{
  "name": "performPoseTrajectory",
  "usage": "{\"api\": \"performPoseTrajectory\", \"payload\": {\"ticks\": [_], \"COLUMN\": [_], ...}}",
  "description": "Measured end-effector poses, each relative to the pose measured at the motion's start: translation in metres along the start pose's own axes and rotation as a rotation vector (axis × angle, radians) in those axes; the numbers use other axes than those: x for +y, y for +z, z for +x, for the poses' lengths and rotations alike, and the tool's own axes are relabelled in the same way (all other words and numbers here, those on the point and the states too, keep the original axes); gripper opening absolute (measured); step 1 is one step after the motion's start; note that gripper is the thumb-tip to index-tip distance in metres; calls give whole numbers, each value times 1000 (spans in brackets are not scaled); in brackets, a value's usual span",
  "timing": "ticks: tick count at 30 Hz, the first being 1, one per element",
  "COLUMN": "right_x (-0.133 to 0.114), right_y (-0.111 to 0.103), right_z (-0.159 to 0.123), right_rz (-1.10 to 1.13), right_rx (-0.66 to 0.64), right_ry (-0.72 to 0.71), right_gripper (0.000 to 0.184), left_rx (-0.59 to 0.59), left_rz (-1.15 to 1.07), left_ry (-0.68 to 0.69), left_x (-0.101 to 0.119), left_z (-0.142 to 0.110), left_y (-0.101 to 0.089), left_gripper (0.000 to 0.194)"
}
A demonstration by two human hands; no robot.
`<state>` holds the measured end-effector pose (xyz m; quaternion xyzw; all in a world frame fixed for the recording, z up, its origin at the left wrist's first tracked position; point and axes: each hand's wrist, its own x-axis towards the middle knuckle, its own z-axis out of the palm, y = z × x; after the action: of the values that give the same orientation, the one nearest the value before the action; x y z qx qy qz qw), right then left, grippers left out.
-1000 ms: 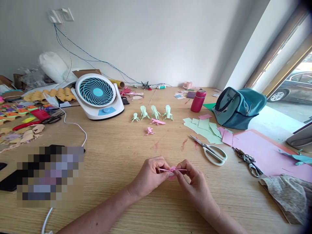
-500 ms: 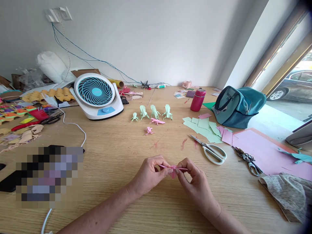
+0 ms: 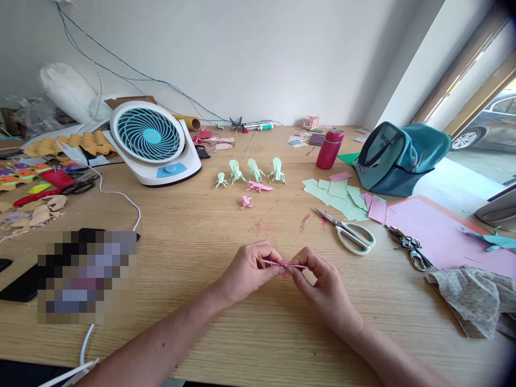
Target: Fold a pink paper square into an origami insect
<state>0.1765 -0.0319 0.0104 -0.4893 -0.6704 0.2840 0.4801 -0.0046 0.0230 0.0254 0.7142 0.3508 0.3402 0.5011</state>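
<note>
Both my hands meet over the wooden table (image 3: pixel 201 236), pinching a small pink folded paper piece (image 3: pixel 284 264) between them. My left hand (image 3: pixel 248 271) grips its left end with thumb and fingers closed. My right hand (image 3: pixel 322 287) pinches the right end, fingers curled. The paper is thin and flattened, with narrow points sticking out to either side. Farther back stand several pale green folded paper figures (image 3: pixel 250 172) in a row, with two small pink folded figures (image 3: pixel 258 187) in front of them.
White-handled scissors (image 3: pixel 349 234) and green paper squares (image 3: pixel 338 196) lie right of centre, beside a pink sheet (image 3: pixel 435 231), keys (image 3: pixel 411 250) and a teal bag (image 3: pixel 399 156). A white fan (image 3: pixel 151 142), a red bottle (image 3: pixel 329 149) and craft scraps sit at the back and left.
The view has tipped downward a little, so the table items sit higher in the frame. My hands keep pinching the pink paper, which now looks flatter between the fingertips.
</note>
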Motion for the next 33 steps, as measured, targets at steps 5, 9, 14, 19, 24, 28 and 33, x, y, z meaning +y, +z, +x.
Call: {"api": "performPoseTrajectory", "payload": {"ticks": [5,9,14,19,24,28,33], "right_x": [0,0,-2,1,4,-1,-2], "right_y": [-1,-1,-1,-1,0,2,4], "right_z": [-1,-1,0,0,1,5,5], "right_rz": [38,63,200,313,288,416,405], "right_rx": [-25,-19,-59,-68,-32,-32,-124], "right_ry": [42,69,130,144,182,244,279], "right_gripper": [14,15,16,22,26,27,32], "left_rx": [-27,-27,-7,-51,-110,-18,59], "left_rz": [-103,-171,-155,-176,-215,-239,-291], "left_ry": [-55,-112,-107,-185,-199,-198,-226], "left_x": [5,7,6,6,3,2,2], "left_z": [1,1,-1,-2,0,2,2], "left_y": [0,2,4,3,4,4,4], "left_gripper": [19,22,26,31,33,33,32]}}
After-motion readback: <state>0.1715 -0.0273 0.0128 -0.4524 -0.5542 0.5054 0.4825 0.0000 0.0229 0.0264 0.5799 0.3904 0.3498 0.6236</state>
